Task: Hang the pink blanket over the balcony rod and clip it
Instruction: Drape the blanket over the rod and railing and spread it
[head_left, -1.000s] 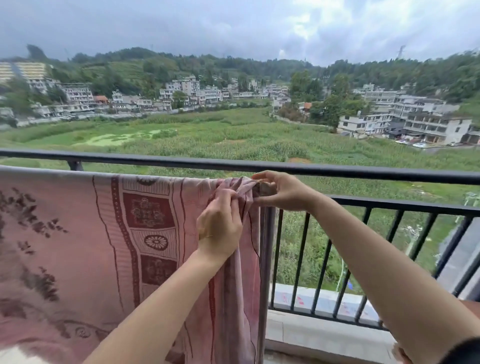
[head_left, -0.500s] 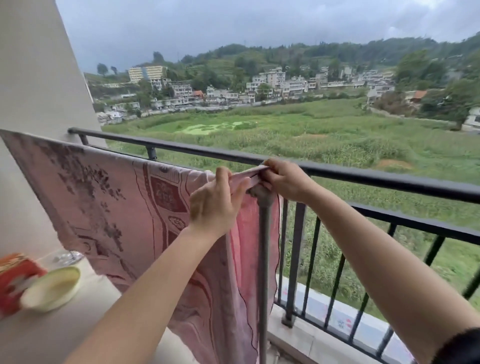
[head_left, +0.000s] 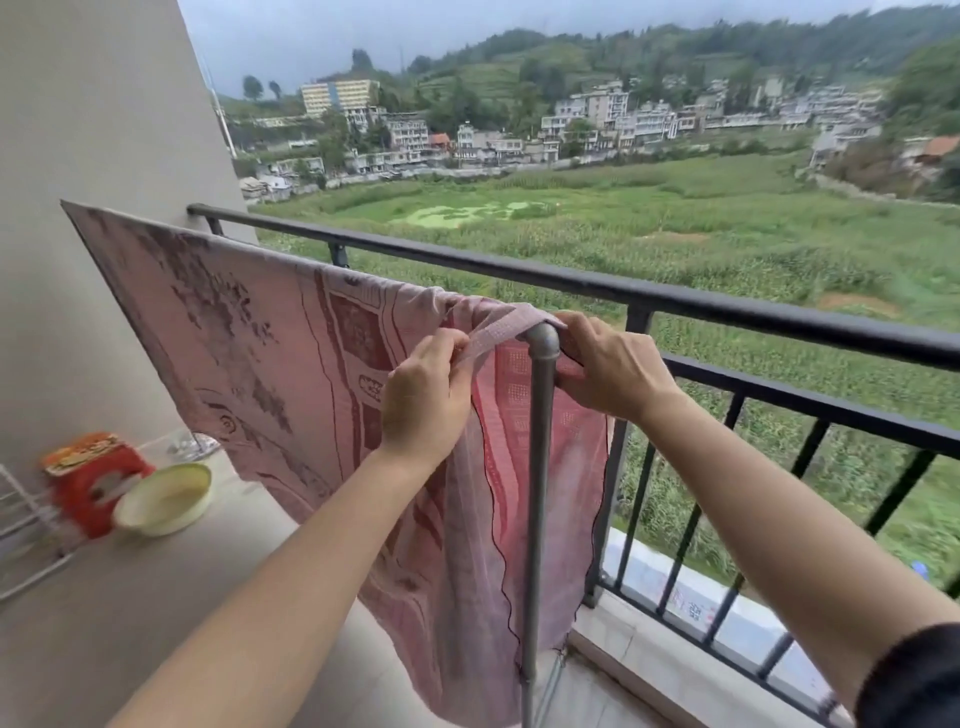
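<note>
Balcony railing (head_left: 727, 312) behind; we see pink blanket (head_left: 270, 364) draped over the grey rod, corner at its elbow (head_left: 543, 340). Left hand (head_left: 423, 400) pinches the hem strip; right hand (head_left: 613, 374) grips cloth. Keep strip taut; no clip visible.

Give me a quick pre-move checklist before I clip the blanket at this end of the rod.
1. Pink blanket draped over the grey rod: ok.
2. Left hand pinching the blanket's corner strip: ok.
3. Right hand holding the cloth past the rod's elbow: ok.
4. Corner spread flat: not ok, bunched at the elbow.
5. Clip within reach: cannot tell, none in view.
6. Blanket clear of the black railing: cannot tell.
</note>
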